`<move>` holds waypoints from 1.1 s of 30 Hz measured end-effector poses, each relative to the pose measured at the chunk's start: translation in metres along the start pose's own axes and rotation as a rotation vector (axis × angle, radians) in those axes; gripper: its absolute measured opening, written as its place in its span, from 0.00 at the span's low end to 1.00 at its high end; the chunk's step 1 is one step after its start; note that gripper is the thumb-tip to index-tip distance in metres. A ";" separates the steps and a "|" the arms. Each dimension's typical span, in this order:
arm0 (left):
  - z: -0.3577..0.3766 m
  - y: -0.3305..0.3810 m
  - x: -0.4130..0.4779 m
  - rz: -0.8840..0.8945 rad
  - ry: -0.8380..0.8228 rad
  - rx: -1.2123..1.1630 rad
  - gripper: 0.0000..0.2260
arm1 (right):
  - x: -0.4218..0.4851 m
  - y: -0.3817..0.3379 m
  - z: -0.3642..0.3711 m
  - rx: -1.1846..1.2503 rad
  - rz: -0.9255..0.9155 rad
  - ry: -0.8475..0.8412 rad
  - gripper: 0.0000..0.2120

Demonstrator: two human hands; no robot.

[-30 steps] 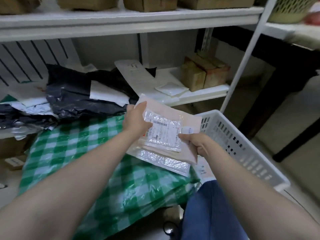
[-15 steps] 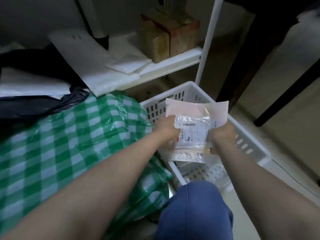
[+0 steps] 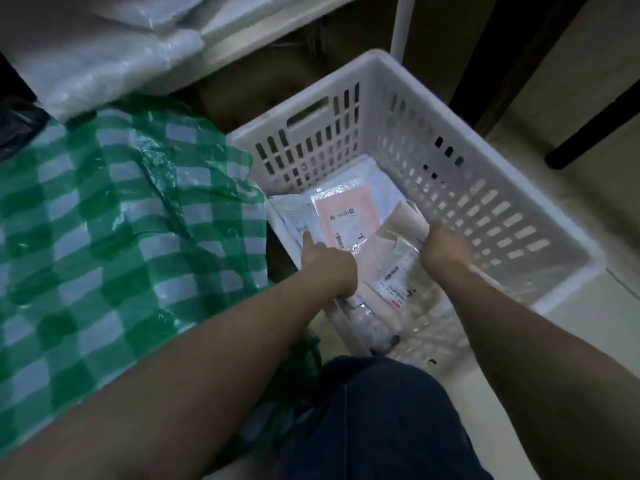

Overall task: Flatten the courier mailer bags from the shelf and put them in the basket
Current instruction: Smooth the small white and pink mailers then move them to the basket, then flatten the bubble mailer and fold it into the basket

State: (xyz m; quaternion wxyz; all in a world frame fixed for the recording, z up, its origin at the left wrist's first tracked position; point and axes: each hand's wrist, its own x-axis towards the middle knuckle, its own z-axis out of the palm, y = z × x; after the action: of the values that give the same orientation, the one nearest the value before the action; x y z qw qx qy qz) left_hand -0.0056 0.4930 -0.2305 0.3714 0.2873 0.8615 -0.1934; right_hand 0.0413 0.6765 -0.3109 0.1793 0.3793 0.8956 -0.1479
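Inside the basket (image 3: 486, 152), right hand (image 3: 445, 251) grips barcode-labelled mailer (image 3: 382, 258); left hand (image 3: 329, 268) unclear; writing illegible.

Left hand (image 3: 329, 268), right hand (image 3: 445, 247) and both forearms (image 3: 207, 368) are bare; the knee (image 3: 374, 420) wears seamed dark blue denim.

Both grips are down inside the white basket (image 3: 450, 133), with a pale pink mailer (image 3: 391, 271) between them.
The right grip (image 3: 446, 249) curls over the mailer's right edge. The left grip (image 3: 329, 266) sits at its left edge with one finger straight (whether it pinches the mailer is not plain). The mailer, barcode label up, lies over a pink labelled mailer (image 3: 346, 213) and a white mailer (image 3: 294, 213). A green checked bag (image 3: 104, 220) lies against the basket's left wall, below white bags (image 3: 104, 64) on the shelf (image 3: 242, 39). A blue-clad knee (image 3: 374, 424) shows at the bottom.
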 end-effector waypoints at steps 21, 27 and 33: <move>-0.043 -0.044 -0.066 -0.030 0.340 -0.191 0.27 | -0.070 -0.083 -0.005 0.008 -0.395 -0.602 0.23; -0.048 -0.130 -0.142 -0.155 0.692 -0.384 0.29 | -0.099 -0.139 -0.077 0.055 -0.481 -0.235 0.18; -0.035 -0.226 -0.183 -0.329 0.755 -0.451 0.29 | -0.146 -0.243 -0.134 0.343 -0.582 0.218 0.11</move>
State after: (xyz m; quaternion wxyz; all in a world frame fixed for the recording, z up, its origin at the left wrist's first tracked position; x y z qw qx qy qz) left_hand -0.0664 0.2763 -0.0432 0.0496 0.1092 0.9909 0.0603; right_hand -0.0706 0.4762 -0.0973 -0.0334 0.1466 0.9422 -0.2995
